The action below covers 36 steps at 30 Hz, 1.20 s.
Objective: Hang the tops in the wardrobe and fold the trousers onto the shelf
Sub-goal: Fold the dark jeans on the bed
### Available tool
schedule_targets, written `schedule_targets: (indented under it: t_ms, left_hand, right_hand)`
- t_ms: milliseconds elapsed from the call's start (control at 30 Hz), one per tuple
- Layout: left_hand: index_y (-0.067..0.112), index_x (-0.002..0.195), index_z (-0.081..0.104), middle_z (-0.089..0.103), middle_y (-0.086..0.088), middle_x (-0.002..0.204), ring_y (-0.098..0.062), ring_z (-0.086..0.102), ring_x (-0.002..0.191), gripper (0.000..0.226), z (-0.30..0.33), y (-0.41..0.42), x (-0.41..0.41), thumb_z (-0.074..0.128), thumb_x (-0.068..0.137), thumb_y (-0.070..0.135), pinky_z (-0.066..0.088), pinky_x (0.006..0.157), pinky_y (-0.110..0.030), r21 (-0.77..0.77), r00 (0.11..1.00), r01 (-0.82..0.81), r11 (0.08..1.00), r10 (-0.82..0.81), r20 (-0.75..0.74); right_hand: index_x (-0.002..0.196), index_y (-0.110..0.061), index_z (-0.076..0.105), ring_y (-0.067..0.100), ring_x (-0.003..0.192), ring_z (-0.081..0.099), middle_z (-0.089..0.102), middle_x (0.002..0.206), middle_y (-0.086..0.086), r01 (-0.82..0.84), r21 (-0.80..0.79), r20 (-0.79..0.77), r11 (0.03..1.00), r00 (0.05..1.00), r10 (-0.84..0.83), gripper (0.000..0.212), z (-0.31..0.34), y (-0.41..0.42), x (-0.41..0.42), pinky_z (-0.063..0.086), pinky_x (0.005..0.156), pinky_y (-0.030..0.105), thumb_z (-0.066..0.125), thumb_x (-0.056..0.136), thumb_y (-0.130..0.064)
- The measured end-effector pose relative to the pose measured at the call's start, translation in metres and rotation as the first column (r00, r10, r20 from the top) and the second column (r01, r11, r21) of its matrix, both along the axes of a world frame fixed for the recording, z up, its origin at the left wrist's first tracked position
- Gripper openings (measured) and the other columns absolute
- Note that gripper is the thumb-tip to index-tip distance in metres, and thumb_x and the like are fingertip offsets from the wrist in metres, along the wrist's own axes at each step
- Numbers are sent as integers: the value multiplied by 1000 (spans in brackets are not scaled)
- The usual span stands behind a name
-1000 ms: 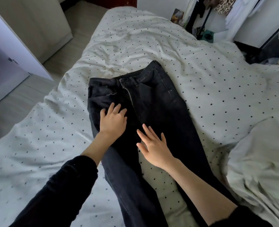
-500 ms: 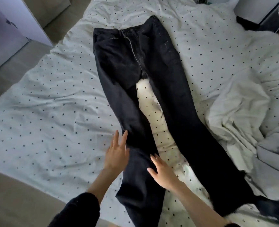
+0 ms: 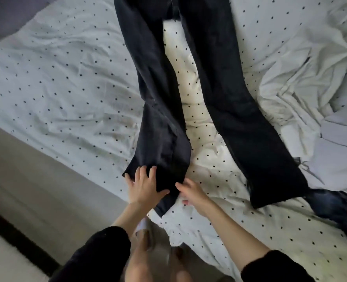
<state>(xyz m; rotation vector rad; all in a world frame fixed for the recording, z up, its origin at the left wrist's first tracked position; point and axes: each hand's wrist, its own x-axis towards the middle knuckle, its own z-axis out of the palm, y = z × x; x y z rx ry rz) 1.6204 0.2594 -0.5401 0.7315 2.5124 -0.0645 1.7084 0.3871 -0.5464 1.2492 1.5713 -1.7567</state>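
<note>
- We see black trousers (image 3: 189, 82) spread flat on a polka-dot bed sheet (image 3: 56, 78), legs running toward the bed's near edge, waistband cut off at the top of the view.
- Left hand (image 3: 143, 185) lies palm down on the hem end of the left-side trouser leg, fingers (image 3: 140, 173) straight and spread, pressing the cloth; thumb points toward the other hand (no curl round the fabric that we can see).
- Right hand (image 3: 191, 193) sits just beside the same hem, at its right edge, fingers loosely bent and touching the fabric edge; we cannot tell whether it pinches the cloth.
- Both forearms reach forward from the bottom of the view, black sleeves (image 3: 99, 253) pushed up to the elbows.
- The other trouser leg lies well apart to the right, its hem near a rumpled white duvet (image 3: 311, 82).
- A dark blue garment (image 3: 335, 208) lies at the right edge, touching that hem.
</note>
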Motion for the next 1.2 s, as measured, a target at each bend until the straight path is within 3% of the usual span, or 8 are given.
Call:
schedule_targets:
  t_ms: [167,333,433,533,700,833,1067,1200]
  left_hand:
    - [21,149,13,20,-8,152,-25,14,142,98,-8,-18,11,60,75,65,17,114,-48,117,998,1,993,-9,70]
    - [17,146,23,13,-12,156,-30,6,145,106,-1,-29,47,67,64,69,15,113,-49,221,995,-24,975,2,98]
    - [8,127,48,41,-11,137,-31,33,132,78,10,-24,72,72,69,54,29,106,-44,352,998,-62,934,57,27]
    - [7,110,57,53,-6,116,-26,47,112,33,28,-23,80,64,83,26,42,89,-33,500,955,-278,820,178,238]
    - [6,92,58,62,-9,89,-25,60,88,3,54,-56,73,55,91,5,49,71,-26,304,397,-902,306,314,862]
    - [0,99,59,70,-10,86,-19,67,79,13,67,-94,70,48,94,-1,56,66,-23,40,61,-993,113,182,981]
    - [6,101,60,72,-6,86,-16,70,73,19,79,-125,68,42,96,2,59,68,-30,-38,-34,-994,100,37,999]
    - [2,103,60,72,-11,92,-20,70,79,20,82,-139,60,42,95,1,59,69,-34,-33,-32,-990,140,13,999]
  right_hand:
    - [84,-14,56,16,70,48,53,81,5,83,47,-34,995,996,-82,11,0,-12,15,32,57,24,56,93,-18]
    - [95,-9,71,16,87,57,70,100,10,205,43,-101,978,975,-200,18,24,-21,40,42,73,27,64,86,-24]
    - [98,-4,71,14,86,63,71,99,10,250,41,-144,967,960,-242,19,50,-36,56,47,69,17,65,86,-18]
    - [93,-2,72,7,78,63,71,91,9,198,104,-225,975,959,-171,17,84,-49,62,46,63,7,61,89,-14]
    - [102,-8,70,27,107,59,67,109,15,218,319,-187,923,969,-164,26,97,-54,71,47,87,32,51,94,-24]
    - [128,-9,53,20,111,51,54,130,8,114,259,13,959,993,-121,40,72,-62,93,38,86,29,48,97,-33]
    - [122,-16,53,22,105,59,59,119,1,374,-278,181,885,925,-334,58,38,-87,96,45,91,42,50,86,-62]
    - [88,-13,62,18,81,60,64,92,3,483,-321,153,815,875,-459,12,42,-96,84,44,71,29,62,90,-25]
